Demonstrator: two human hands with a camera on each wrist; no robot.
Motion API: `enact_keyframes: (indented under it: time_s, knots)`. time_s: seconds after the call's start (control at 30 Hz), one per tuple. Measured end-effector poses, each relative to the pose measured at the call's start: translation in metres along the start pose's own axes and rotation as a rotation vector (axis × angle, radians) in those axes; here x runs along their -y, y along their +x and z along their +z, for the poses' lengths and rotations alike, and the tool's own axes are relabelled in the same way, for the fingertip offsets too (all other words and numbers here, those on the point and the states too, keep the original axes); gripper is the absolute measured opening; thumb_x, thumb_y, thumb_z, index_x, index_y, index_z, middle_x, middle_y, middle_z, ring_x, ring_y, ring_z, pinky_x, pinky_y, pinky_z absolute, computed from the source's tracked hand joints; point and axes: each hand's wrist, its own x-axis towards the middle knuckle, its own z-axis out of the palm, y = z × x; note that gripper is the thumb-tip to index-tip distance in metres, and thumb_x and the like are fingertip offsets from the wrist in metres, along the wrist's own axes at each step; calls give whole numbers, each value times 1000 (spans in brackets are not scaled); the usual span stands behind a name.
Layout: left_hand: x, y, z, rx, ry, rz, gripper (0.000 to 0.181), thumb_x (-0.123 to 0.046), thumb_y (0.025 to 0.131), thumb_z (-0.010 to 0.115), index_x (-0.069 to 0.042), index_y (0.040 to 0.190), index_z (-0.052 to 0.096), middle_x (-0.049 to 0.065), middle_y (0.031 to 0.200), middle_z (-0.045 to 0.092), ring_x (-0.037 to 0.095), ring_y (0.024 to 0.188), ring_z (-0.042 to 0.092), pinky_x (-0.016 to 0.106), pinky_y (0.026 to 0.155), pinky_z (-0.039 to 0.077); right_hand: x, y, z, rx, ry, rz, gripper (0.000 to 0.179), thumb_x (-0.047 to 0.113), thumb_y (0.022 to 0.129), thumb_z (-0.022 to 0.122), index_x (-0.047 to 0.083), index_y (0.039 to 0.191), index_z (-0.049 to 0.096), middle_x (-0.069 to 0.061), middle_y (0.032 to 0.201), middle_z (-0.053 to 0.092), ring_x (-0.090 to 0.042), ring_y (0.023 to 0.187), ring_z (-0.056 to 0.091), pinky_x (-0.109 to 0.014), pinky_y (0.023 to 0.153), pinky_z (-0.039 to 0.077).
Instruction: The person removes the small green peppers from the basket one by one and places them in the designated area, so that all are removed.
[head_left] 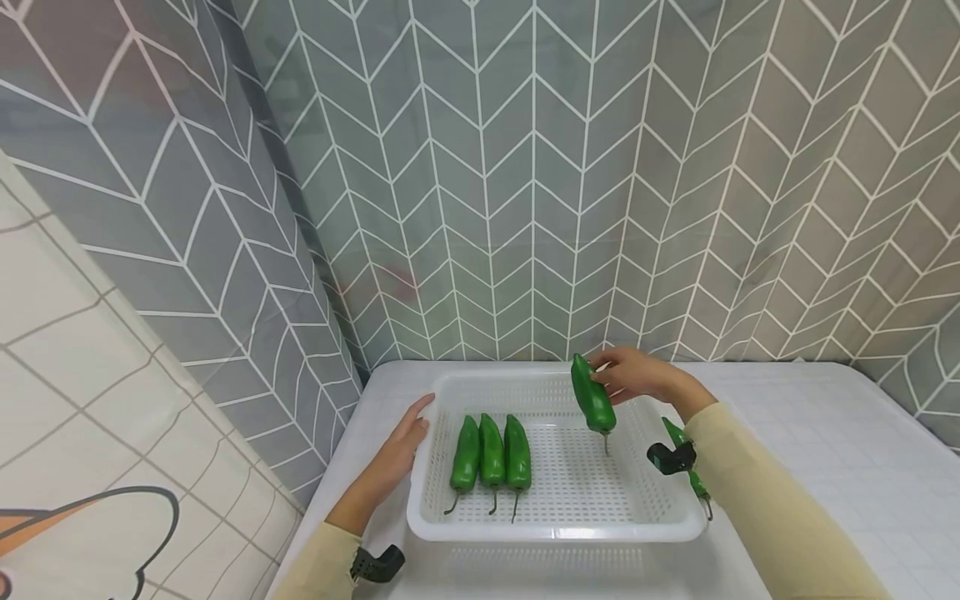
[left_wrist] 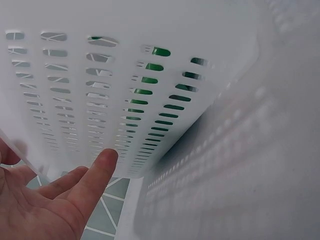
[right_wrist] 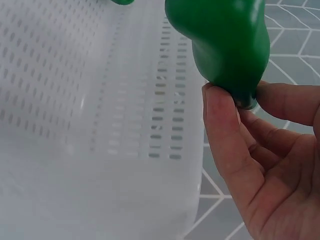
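My right hand pinches a green pepper above the right part of a white perforated basket. The pepper's stem points down toward me; in the right wrist view thumb and fingertips grip its narrow end. Three more green peppers lie side by side in the left half of the basket, stems toward me. At the basket's left side is my left hand, its fingers nearly straight against the outer wall and its thumb at the rim. Green shows through the wall slots in the left wrist view.
Another green pepper lies on the white table just right of the basket, partly hidden by the right wrist camera. A grey chevron-patterned curtain hangs behind the table and along the left.
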Motion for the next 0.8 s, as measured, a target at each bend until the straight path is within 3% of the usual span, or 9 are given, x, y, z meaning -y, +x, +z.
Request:
enact_keyframes:
  time_s: [0.8]
  knots:
    - [0, 0, 0, 8, 2, -2, 50, -30, 113, 30, -23, 162, 21, 16, 159, 38, 37, 142, 41, 53, 113, 37, -15, -33, -35, -44, -1, -7, 48, 11, 105, 53, -20, 140, 40, -25, 123, 62, -35, 107, 68, -45, 89, 59]
